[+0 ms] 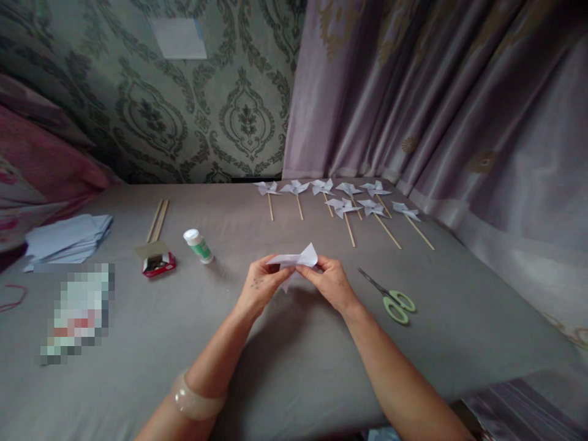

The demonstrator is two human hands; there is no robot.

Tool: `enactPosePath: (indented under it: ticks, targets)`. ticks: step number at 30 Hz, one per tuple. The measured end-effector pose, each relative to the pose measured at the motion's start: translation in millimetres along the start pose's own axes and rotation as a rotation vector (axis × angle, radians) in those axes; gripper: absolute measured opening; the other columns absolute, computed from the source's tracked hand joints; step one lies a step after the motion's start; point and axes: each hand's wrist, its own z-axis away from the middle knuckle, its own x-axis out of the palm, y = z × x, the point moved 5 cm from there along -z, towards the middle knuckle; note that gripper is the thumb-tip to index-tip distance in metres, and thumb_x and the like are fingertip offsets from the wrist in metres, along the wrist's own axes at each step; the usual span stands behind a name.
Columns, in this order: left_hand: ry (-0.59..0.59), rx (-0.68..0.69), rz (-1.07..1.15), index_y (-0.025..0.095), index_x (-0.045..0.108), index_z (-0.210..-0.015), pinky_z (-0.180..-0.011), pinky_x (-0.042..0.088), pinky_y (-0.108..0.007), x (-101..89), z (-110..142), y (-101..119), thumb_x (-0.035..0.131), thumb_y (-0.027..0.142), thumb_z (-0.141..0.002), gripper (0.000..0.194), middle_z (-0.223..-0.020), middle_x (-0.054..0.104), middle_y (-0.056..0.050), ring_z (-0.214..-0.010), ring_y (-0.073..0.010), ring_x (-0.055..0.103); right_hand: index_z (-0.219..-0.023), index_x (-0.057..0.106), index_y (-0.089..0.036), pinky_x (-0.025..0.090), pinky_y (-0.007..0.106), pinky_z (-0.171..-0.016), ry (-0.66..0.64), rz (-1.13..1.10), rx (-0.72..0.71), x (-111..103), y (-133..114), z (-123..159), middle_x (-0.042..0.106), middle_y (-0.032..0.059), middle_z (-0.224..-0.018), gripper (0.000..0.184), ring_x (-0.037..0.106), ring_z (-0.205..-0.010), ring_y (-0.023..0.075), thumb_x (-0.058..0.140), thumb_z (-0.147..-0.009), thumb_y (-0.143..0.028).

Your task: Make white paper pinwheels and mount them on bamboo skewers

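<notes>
Above the middle of the table, a white paper pinwheel (294, 260) is held between both hands, its corners curled in and one pointed blade standing up. My left hand (261, 282) pinches its left side, thumb towards the centre. The right side is gripped by my right hand (335, 278), whose thumb also presses near the middle. Fingers behind the paper are partly hidden. Green-handled scissors (395, 301) lie to the right of my right hand, blades pointing away to the left. A white and green glue stick (199, 247) stands left of my left hand.
Several finished pinwheels on sticks (344, 208) lie at the back right. On the left are a stack of paper sheets (68, 237), wooden sticks (158, 220), an opened small red box (158, 263), a blurred-out packet (80, 312) and a red cord (16, 297). Curtains (413, 92) hang behind the right edge.
</notes>
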Motion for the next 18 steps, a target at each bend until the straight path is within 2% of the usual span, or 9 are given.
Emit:
enactPosePath:
  ticks: [5, 10, 18]
  targets:
    - [0.024, -0.021, -0.066, 0.013, 0.072, -0.073, -0.059, 0.043, -0.021, -3.9, -1, -2, 0.080, 0.026, -0.055, 0.023, -0.068, 0.069, -0.003, -0.061, -0.0124, 0.059, -0.081, 0.073, -0.015, 0.048, 0.029, -0.069, -0.014, -0.010, 0.017, 2, 8, -2, 0.072, 0.0038, -0.078, 0.024, 0.063, -0.070, 0.0176, 0.071, -0.067, -0.034]
    - [0.044, -0.039, -0.132, 0.013, 0.074, -0.075, -0.055, 0.040, -0.021, -6.6, -2, -6, 0.079, 0.029, -0.055, 0.027, -0.064, 0.068, -0.003, -0.058, -0.0117, 0.056, -0.082, 0.073, -0.015, 0.048, 0.029, -0.071, -0.046, 0.001, -0.011, 4, 13, -4, 0.072, 0.0027, -0.078, 0.024, 0.062, -0.072, 0.0171, 0.069, -0.069, -0.035]
    - [0.048, -0.082, -0.118, 0.013, 0.073, -0.076, -0.058, 0.042, -0.022, -7.8, -3, -10, 0.080, 0.028, -0.054, 0.028, -0.066, 0.069, -0.003, -0.060, -0.0126, 0.057, -0.083, 0.073, -0.015, 0.047, 0.028, -0.069, -0.049, 0.022, 0.000, 5, 22, -6, 0.070, 0.0016, -0.075, 0.025, 0.060, -0.068, 0.0156, 0.069, -0.070, -0.036]
